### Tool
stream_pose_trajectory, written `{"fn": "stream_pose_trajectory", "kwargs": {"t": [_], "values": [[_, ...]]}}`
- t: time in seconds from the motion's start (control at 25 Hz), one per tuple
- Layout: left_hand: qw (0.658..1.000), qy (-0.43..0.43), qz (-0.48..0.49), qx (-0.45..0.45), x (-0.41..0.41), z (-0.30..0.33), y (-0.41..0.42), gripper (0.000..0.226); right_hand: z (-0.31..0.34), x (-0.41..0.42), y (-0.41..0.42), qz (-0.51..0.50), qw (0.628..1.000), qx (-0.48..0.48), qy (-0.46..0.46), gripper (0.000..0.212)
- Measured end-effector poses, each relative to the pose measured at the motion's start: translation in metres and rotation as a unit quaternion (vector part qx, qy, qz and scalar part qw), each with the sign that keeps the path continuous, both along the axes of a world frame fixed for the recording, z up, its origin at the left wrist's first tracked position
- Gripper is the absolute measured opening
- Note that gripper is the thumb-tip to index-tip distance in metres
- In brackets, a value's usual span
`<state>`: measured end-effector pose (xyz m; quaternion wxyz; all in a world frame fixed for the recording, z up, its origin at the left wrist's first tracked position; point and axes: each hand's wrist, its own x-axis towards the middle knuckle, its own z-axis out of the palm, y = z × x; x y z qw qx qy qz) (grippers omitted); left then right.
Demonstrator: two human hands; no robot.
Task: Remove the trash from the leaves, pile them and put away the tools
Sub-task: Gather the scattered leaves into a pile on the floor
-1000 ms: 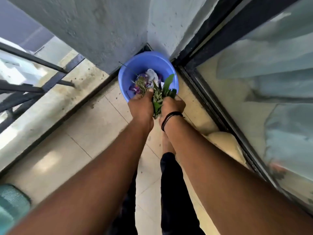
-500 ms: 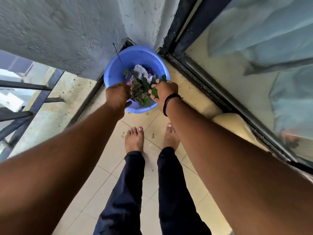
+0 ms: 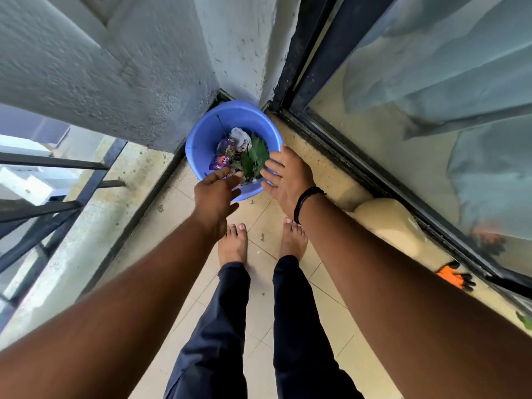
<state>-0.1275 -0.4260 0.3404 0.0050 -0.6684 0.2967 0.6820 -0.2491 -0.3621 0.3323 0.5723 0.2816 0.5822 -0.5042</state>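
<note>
From the head camera, looking down, a blue bucket [image 3: 207,133] stands on the tiled floor [image 3: 259,249] in the corner where the rough grey wall [image 3: 115,82] meets the black frame of a sliding glass door [image 3: 331,116]; inside it lie green leaves [image 3: 254,158], a purple wrapper [image 3: 220,162], a crumpled grey scrap [image 3: 239,138] and a thin dark twig [image 3: 221,126] leaning on the inner wall; the left hand [image 3: 216,197] hangs over the near rim with its fingers straight and loosely apart, holding nothing, the fingertips just above the litter; the right hand [image 3: 286,175] is beside the right rim, palm turned inward, fingers spread and straight, also holding nothing, and whether it touches the bucket is hard to tell from this angle; a black band [image 3: 305,198] circles the right wrist; two bare feet [image 3: 233,244] and dark trousers [image 3: 218,326] show below the arms; an orange and black object, perhaps a glove [image 3: 453,276], lies on the floor by the door track at the right; a dark metal railing [image 3: 57,197] runs along the left edge.
</note>
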Motion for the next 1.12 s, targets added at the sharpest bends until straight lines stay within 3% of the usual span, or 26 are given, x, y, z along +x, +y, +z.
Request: {"fn": "stream_pose_trajectory", "kwargs": {"t": [0.12,0.24,0.36,0.48,0.56,0.76,0.96,1.12], "values": [[0.998,0.043,-0.022,0.026,0.001,0.075,0.001,0.025,0.087,0.003,0.020,-0.066,0.998,-0.013,0.020,0.051],[0.996,0.059,-0.061,0.013,0.003,0.178,0.009,0.024,0.205,0.003,0.063,-0.209,0.970,-0.013,0.123,0.021],[0.976,0.132,-0.171,-0.017,0.007,0.292,0.031,0.014,0.324,0.011,0.135,-0.223,0.942,0.035,0.250,0.018],[0.950,0.214,-0.228,0.011,0.016,0.370,0.041,0.016,0.411,0.023,0.204,-0.224,0.941,0.036,0.250,0.007],[0.939,0.252,-0.230,0.047,0.011,0.401,0.054,0.024,0.449,0.015,0.257,-0.294,0.911,0.041,0.285,0.012],[0.898,0.281,-0.327,0.085,-0.024,0.441,0.133,0.029,0.495,0.037,0.383,-0.498,0.812,0.006,0.303,0.015],[0.843,0.297,-0.435,0.111,-0.068,0.468,0.282,0.039,0.506,0.113,0.501,-0.599,0.746,-0.007,0.293,0.014],[0.787,0.316,-0.511,0.136,-0.072,0.480,0.412,0.049,0.493,0.182,0.626,-0.691,0.661,0.039,0.288,0.015]]}}
